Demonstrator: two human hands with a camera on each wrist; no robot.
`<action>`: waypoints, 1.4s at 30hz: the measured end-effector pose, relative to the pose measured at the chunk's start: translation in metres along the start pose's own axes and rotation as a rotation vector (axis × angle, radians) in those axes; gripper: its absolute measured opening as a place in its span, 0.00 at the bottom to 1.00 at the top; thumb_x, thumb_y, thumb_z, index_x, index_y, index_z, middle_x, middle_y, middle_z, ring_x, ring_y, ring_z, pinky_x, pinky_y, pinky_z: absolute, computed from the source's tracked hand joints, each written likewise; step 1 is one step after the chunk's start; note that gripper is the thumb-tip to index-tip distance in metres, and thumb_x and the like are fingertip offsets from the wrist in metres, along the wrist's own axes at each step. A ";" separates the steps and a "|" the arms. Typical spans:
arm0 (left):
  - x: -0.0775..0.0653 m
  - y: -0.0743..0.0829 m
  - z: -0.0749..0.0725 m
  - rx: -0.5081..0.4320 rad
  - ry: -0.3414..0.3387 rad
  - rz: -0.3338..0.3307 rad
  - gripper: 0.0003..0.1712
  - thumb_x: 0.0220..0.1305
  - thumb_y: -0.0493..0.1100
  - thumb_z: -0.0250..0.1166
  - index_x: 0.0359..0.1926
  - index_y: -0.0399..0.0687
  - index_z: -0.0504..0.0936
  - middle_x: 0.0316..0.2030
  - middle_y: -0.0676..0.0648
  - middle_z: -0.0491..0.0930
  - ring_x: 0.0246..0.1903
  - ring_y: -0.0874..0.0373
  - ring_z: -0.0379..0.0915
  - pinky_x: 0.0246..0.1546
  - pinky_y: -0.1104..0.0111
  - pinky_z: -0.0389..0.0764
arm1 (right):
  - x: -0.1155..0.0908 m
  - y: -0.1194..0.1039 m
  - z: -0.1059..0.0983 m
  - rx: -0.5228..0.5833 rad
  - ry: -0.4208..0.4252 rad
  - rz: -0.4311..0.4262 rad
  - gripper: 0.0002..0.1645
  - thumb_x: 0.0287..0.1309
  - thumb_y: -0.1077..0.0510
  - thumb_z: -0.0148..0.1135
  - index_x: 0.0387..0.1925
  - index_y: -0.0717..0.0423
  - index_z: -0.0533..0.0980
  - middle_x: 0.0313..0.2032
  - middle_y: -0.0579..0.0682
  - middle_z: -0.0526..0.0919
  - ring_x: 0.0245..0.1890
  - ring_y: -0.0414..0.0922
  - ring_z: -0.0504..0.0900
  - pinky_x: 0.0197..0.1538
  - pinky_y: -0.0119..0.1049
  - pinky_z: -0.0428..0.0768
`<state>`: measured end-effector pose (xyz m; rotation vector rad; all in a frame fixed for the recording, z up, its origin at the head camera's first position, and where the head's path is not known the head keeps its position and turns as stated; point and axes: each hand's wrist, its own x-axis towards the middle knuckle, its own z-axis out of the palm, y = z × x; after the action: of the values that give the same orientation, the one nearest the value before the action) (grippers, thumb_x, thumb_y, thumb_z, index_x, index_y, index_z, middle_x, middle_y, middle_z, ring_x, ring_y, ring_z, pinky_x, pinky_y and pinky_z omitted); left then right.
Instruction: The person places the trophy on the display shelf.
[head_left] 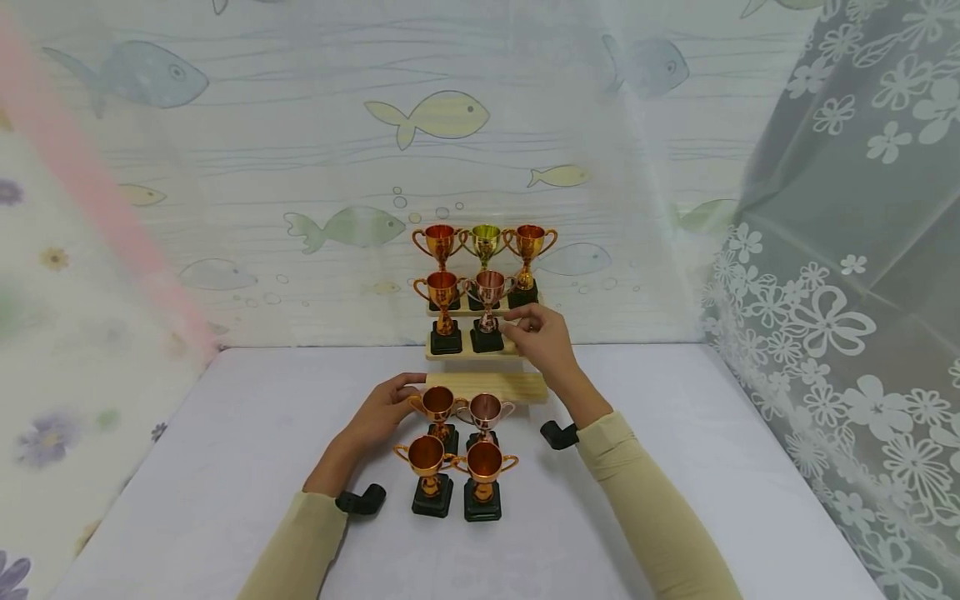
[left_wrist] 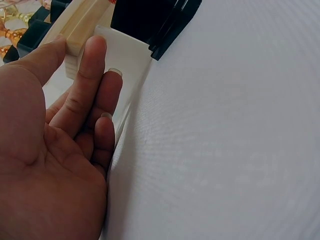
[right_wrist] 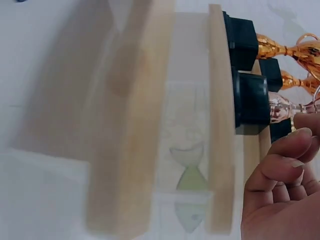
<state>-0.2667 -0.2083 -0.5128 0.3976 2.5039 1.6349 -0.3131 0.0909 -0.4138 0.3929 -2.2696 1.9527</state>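
A small rose-gold trophy cup (head_left: 491,292) stands upright on the middle wooden shelf (head_left: 457,356), left of an orange-gold one (head_left: 444,292). Just right of its stem is my right hand (head_left: 543,337), fingers loosely bent; in the right wrist view the stem (right_wrist: 280,107) shows beside the fingertips, and contact is unclear. My left hand (head_left: 382,408) holds the left end of the lowest shelf (head_left: 487,385), its thumb and forefinger at the wood's end (left_wrist: 80,35) in the left wrist view. The right thumb is hidden in the right wrist view.
Three trophies stand on the top shelf, among them a yellow-gold one (head_left: 486,242). Several more stand on the white table (head_left: 622,500) in front of the lowest shelf, including a rose-gold one (head_left: 486,410) and an orange-gold one (head_left: 483,462). A fish-patterned curtain (head_left: 315,125) hangs behind.
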 end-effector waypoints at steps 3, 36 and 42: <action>0.001 -0.001 0.000 0.002 0.001 -0.005 0.24 0.73 0.44 0.59 0.68 0.53 0.70 0.46 0.48 0.85 0.38 0.52 0.74 0.29 0.68 0.68 | -0.009 0.004 -0.004 0.026 0.002 0.019 0.16 0.62 0.59 0.68 0.48 0.65 0.80 0.23 0.53 0.76 0.18 0.43 0.71 0.26 0.39 0.73; 0.002 -0.001 -0.001 0.014 -0.020 -0.006 0.26 0.74 0.42 0.57 0.70 0.45 0.67 0.47 0.44 0.85 0.39 0.44 0.73 0.33 0.66 0.68 | -0.071 0.039 -0.009 -0.137 -0.752 -0.186 0.10 0.58 0.62 0.70 0.41 0.51 0.79 0.33 0.51 0.83 0.30 0.41 0.80 0.35 0.37 0.79; 0.001 -0.001 -0.001 0.013 -0.010 0.001 0.25 0.73 0.46 0.59 0.68 0.51 0.70 0.45 0.48 0.85 0.36 0.50 0.72 0.30 0.67 0.67 | -0.076 0.041 -0.004 -0.164 -0.698 -0.175 0.12 0.57 0.63 0.71 0.42 0.53 0.79 0.31 0.46 0.81 0.30 0.40 0.77 0.35 0.36 0.78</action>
<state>-0.2684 -0.2092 -0.5134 0.4074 2.5089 1.6142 -0.2519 0.1086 -0.4716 1.3789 -2.6180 1.6944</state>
